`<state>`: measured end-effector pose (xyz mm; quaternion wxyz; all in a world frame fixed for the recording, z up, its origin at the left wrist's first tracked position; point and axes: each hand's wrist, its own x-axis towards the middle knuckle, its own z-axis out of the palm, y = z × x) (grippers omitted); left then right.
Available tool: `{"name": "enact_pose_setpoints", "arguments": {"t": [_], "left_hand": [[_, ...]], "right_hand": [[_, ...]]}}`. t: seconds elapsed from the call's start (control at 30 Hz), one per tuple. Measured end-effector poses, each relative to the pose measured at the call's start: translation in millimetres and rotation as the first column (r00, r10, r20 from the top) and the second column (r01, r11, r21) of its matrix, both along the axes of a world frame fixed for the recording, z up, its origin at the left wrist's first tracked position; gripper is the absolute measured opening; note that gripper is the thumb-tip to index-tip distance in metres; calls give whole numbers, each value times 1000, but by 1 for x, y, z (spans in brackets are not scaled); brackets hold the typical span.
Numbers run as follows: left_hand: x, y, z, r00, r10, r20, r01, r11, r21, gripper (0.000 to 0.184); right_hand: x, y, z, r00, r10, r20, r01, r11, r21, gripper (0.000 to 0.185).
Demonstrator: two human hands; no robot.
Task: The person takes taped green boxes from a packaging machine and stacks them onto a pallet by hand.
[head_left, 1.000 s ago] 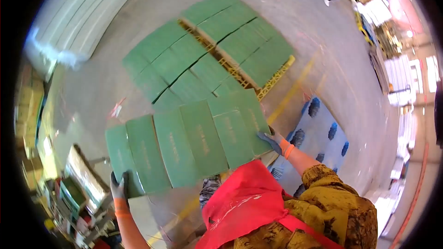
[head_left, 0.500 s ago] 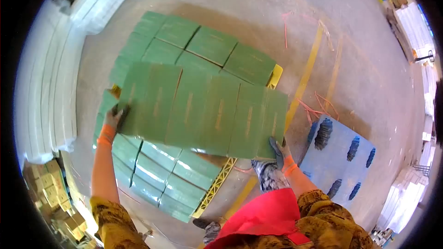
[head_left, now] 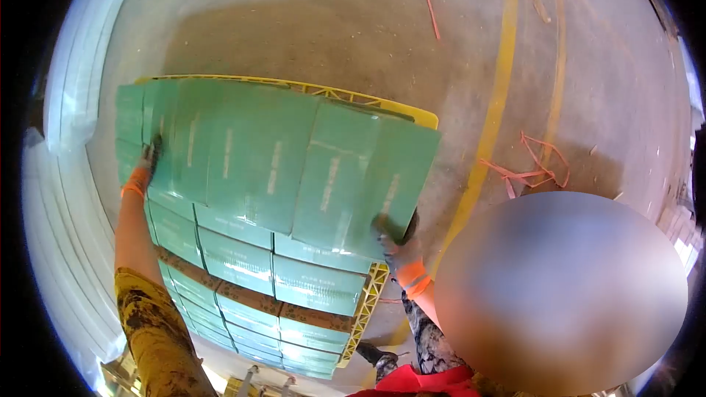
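No legible text: pale print on the green cartons between left hand and right hand is too blurred to read, same for faint print on the lower cartons on the near side of both hands and dark marks on the brown band.

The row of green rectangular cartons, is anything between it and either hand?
Nothing visible: the grey-gloved left hand and grey-gloved right hand both touch the carton row directly near opposite ends.
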<state>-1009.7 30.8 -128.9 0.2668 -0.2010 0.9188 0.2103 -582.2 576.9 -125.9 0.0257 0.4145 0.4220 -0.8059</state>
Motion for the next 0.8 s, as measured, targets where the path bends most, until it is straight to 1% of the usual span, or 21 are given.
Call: {"name": "enact_pose_setpoints", "arguments": {"t": [0.03, 0.07, 0.1, 0.13, 0.2, 0.27, 0.3, 0.33, 0.4, 0.5, 0.57, 0.63, 0.67, 0.7, 0.73, 0.77, 0.8], "left_hand": [[6, 2, -17, 1000, 9, 0, -9, 1000, -5, 63], [11, 4, -26, 998, 53, -14, -53, 997, 47, 63], [16, 6, -32, 993, 114, -8, -112, 987, 118, 63], [23, 5, -34, 988, 157, 2, -155, 974, 168, 63], [32, -8, -32, 965, 256, 49, -260, 927, 271, 64], [34, -15, -35, 930, 348, 117, -366, 858, 361, 64], [33, -17, -36, 922, 361, 140, -387, 837, 387, 64], [33, -21, -36, 927, 354, 126, -375, 847, 377, 62], [29, -7, -29, 963, 262, 56, -266, 912, 313, 56], [19, 13, -27, 996, 83, -42, -74, 979, 191, 48], [19, 31, -23, 990, -81, -119, 93, 991, 99, 43], [42, 58, -9, 939, -252, -234, 258, 966, -5, 39], [54, 95, 7, 907, -330, -262, 285, 938, -195, 42], [86, 133, 30, 884, -362, -295, 251, 901, -353, 46], [125, 169, 53, 857, -373, -357, 197, 876, -441, 51], [169, 198, 73, 820, -368, -438, 150, 877, -456, 55], [220, 223, 91, 789, -345, -509, 125, 900, -417, 60]], "right_hand": [[0, -4, 2, 999, -47, -13, 45, 992, -121, 75], [-2, -7, 1, 998, 63, 23, -64, 997, 34, 81], [-9, -9, 4, 984, 161, 82, -174, 967, 185, 87], [-13, -6, 11, 975, 168, 147, -185, 977, 107, 88], [-38, 4, 46, 944, 208, 258, -200, 978, -55, 88], [-38, 1, 47, 973, 143, 181, -140, 990, -29, 87], [-38, 0, 47, 984, 111, 139, -110, 994, -15, 87], [-39, 2, 47, 973, 168, 161, -186, 978, 99, 86], [-38, 4, 42, 934, 279, 223, -339, 888, 310, 85], [-35, -1, 7, 970, 172, 171, -204, 960, 189, 88], [-31, -5, -3, 970, 104, 219, -141, 978, 157, 82], [-31, -3, -6, 968, 69, 243, -103, 986, 133, 76], [-24, 6, -1, 966, 94, 240, -134, 979, 156, 74], [-20, 19, 1, 964, 144, 224, -190, 961, 199, 72], [-15, 33, 5, 955, 208, 213, -258, 934, 245, 69], [-11, 45, 10, 937, 282, 206, -334, 894, 300, 67], [-5, 58, 16, 910, 357, 212, -414, 824, 387, 65]]}}
